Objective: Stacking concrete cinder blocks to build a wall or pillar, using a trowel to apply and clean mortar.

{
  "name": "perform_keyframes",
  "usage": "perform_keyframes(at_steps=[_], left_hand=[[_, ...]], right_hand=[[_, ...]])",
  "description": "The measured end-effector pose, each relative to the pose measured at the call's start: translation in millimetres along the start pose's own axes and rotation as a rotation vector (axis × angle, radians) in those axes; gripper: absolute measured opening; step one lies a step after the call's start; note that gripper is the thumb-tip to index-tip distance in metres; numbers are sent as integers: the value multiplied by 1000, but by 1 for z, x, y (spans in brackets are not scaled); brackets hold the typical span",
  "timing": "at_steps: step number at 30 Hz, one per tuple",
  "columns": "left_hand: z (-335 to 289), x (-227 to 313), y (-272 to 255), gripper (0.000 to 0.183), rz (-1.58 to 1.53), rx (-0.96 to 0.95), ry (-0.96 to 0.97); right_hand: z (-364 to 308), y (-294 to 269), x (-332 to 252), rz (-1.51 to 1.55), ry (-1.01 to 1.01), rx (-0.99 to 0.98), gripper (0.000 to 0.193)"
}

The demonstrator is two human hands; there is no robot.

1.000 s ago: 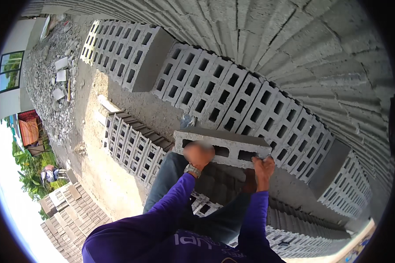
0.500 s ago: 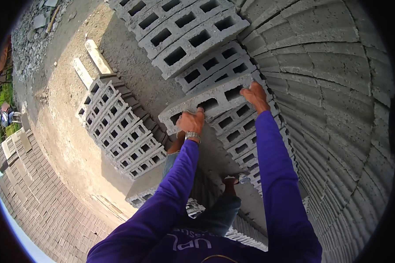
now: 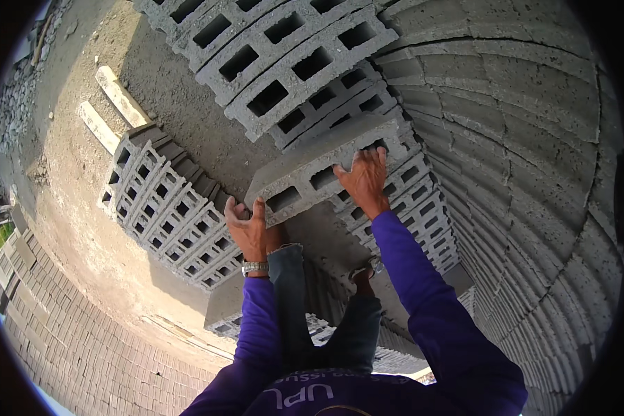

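Mid-carry: left hand (image 3: pixel 251 232) and right hand (image 3: pixel 365 182) clamped on opposite ends of a block (image 3: pixel 326 166), held up over the stack (image 3: pixel 298 62) beside the wall (image 3: pixel 520 139). Probably needs lining up, then lowering flat.

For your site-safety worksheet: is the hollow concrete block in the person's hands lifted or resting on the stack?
Lifted. Left hand and right hand grip the grey block at its ends, its underside clear of the stacked blocks.

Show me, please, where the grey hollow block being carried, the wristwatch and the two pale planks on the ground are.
grey hollow block (image 3: pixel 305 163): head view, its flat top face.
wristwatch (image 3: pixel 254 267): head view, its metal band on the left wrist.
pale planks (image 3: pixel 121 96): head view, middle of the upper plank.
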State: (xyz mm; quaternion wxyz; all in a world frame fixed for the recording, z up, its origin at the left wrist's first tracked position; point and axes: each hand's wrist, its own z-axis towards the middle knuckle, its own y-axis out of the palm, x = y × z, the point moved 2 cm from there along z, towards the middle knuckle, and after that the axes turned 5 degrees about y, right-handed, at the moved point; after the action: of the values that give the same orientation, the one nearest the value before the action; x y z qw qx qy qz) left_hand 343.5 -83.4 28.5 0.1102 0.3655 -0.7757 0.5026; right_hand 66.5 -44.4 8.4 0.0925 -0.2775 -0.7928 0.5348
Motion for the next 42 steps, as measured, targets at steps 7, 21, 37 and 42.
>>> perform_keyframes(at_steps=[7,21,37,42], left_hand=[[15,-79,41,55,-397,-404,-268],[47,51,56,54,-402,-177,-334],[79,51,106,90,-291,-394,-92],[60,-11,74,75,-437,-76,118]], right_hand=[[6,12,-16,177,50,69,40],[117,-64,-9,141,-92,137,35],[109,-75,46,74,-395,654,53],[-58,-3,94,1099,211,-20,48]])
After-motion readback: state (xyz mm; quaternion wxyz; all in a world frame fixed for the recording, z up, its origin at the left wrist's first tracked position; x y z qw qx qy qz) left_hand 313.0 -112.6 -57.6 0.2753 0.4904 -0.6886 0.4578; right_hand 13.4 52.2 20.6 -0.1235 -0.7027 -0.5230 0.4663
